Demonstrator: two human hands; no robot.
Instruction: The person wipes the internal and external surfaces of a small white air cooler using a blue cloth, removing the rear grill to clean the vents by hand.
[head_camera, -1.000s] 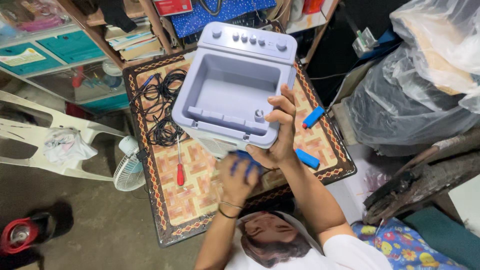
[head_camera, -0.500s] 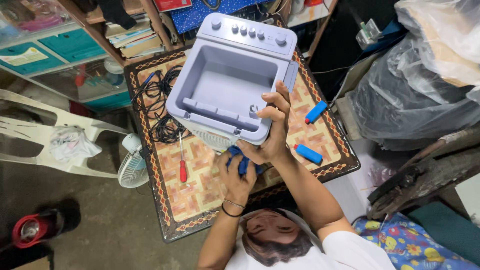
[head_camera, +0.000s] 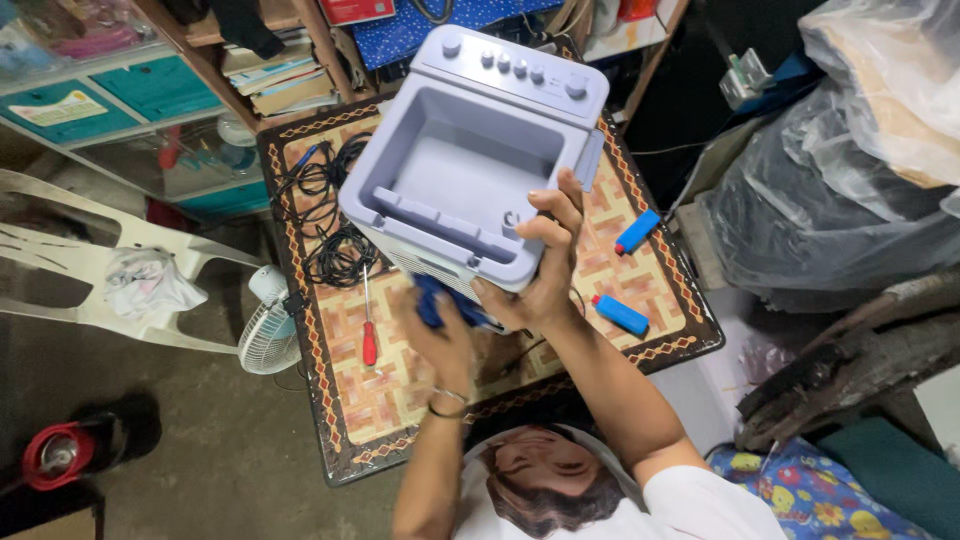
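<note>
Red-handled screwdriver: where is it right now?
Head view: the red-handled screwdriver lies on the patterned table, below the black cables and just beside the left hand.

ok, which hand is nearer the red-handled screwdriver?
Left. The left hand holds a blue cloth just beside the screwdriver; the right hand grips the appliance farther off.

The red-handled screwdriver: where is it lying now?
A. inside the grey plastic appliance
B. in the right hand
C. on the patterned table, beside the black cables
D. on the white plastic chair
C: the red-handled screwdriver lies flat on the patterned table, just below the black cables, with neither hand touching it.
</note>
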